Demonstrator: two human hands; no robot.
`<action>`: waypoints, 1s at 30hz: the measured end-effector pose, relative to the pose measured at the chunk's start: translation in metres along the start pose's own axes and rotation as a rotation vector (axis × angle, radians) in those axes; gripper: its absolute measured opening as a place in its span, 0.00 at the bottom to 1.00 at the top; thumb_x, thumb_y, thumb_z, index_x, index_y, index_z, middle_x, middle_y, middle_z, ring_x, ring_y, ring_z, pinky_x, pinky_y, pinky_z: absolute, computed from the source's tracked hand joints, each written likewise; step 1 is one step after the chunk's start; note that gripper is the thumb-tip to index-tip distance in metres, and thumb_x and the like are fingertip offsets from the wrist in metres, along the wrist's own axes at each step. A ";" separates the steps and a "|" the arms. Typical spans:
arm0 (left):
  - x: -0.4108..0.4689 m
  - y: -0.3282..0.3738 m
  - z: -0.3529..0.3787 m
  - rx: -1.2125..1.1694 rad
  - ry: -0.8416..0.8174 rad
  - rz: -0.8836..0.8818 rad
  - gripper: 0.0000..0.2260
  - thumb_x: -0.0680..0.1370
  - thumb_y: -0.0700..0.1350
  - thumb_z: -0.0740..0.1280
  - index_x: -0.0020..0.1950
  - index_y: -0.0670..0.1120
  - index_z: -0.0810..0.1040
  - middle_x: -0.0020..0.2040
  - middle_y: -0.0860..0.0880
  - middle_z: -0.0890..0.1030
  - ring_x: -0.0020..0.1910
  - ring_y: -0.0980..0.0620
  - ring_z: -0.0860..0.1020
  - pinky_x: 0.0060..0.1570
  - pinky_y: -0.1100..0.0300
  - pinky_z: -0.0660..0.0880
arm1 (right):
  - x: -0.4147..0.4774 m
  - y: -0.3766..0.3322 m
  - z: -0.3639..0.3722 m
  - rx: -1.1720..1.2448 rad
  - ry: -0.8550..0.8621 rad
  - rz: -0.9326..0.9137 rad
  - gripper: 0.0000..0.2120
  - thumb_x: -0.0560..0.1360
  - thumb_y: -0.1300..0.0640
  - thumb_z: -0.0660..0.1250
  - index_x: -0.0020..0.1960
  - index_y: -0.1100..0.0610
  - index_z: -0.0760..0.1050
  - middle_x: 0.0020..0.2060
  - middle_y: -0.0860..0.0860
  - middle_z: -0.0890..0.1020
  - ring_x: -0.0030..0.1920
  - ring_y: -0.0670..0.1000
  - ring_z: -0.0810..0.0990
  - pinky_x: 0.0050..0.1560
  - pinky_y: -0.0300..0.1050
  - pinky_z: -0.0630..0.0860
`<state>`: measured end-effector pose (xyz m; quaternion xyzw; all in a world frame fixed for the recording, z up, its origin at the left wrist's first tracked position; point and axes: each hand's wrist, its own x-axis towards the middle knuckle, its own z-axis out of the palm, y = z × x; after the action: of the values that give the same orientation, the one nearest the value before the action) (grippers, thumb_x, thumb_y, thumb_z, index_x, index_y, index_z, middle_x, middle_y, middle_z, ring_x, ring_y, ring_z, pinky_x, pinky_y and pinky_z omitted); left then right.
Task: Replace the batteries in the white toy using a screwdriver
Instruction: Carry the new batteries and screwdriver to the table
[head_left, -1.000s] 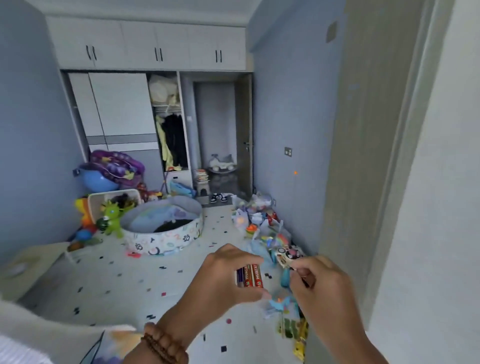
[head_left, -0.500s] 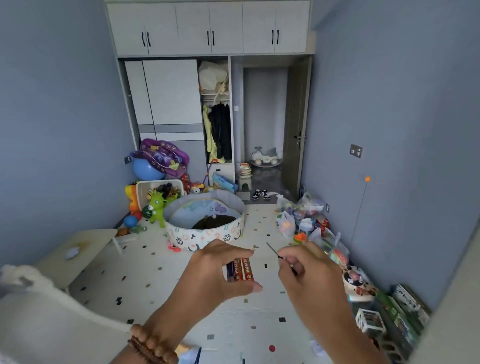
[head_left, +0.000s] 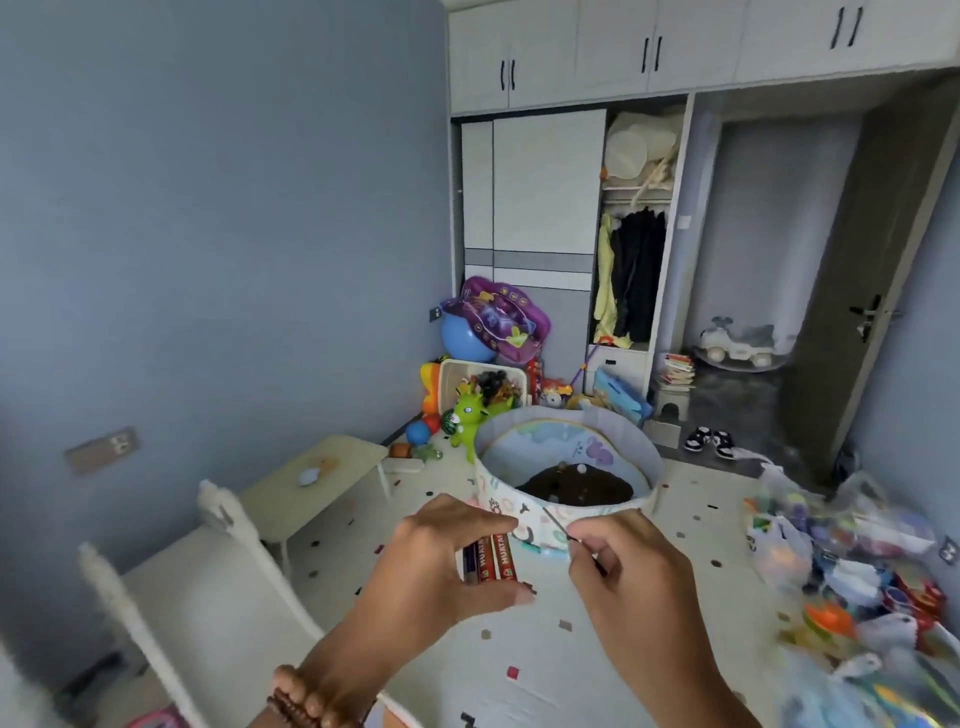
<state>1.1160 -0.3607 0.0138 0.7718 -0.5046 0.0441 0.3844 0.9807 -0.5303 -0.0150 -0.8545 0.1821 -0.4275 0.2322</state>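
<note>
Head-worn view, forward and downward

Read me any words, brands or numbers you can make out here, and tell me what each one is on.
"HUATAI": printed along the red batteries held in the left hand.
Round fabric play bin: printed shapes only, nothing readable.
Purple inflatable toy: graphics too blurred to read.
Stack of books by the wardrobe: too small to read.
Right hand holds a thin screwdriver: no marking visible.

The left hand (head_left: 441, 566) is holding the batteries (head_left: 492, 558) just left of the right hand (head_left: 623, 577), which is pinching the screwdriver (head_left: 563, 530); behind both, the round play bin (head_left: 566, 483) is sitting on the floor (head_left: 545, 670), the low table (head_left: 311, 483) lying to its left
</note>
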 end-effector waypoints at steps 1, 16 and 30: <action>0.014 -0.014 -0.001 0.005 0.012 -0.017 0.27 0.63 0.67 0.76 0.60 0.60 0.82 0.52 0.66 0.80 0.54 0.63 0.77 0.51 0.66 0.77 | 0.017 0.007 0.019 0.022 -0.027 -0.016 0.10 0.70 0.65 0.77 0.44 0.52 0.83 0.37 0.46 0.79 0.32 0.39 0.75 0.36 0.27 0.69; 0.262 -0.265 -0.001 0.049 0.099 -0.224 0.35 0.61 0.75 0.69 0.61 0.57 0.81 0.52 0.68 0.77 0.56 0.66 0.75 0.54 0.65 0.78 | 0.286 0.109 0.290 0.183 -0.164 -0.145 0.12 0.68 0.67 0.79 0.42 0.51 0.83 0.36 0.46 0.78 0.31 0.45 0.80 0.34 0.34 0.73; 0.456 -0.468 0.000 0.208 0.352 -0.553 0.28 0.62 0.68 0.75 0.57 0.58 0.83 0.53 0.63 0.80 0.54 0.65 0.78 0.54 0.71 0.74 | 0.533 0.188 0.551 0.397 -0.378 -0.366 0.13 0.67 0.68 0.78 0.42 0.52 0.81 0.37 0.45 0.78 0.31 0.40 0.72 0.34 0.29 0.68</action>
<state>1.7183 -0.6091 -0.0351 0.8951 -0.1949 0.1218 0.3820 1.7114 -0.8240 -0.0650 -0.8754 -0.1078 -0.3229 0.3433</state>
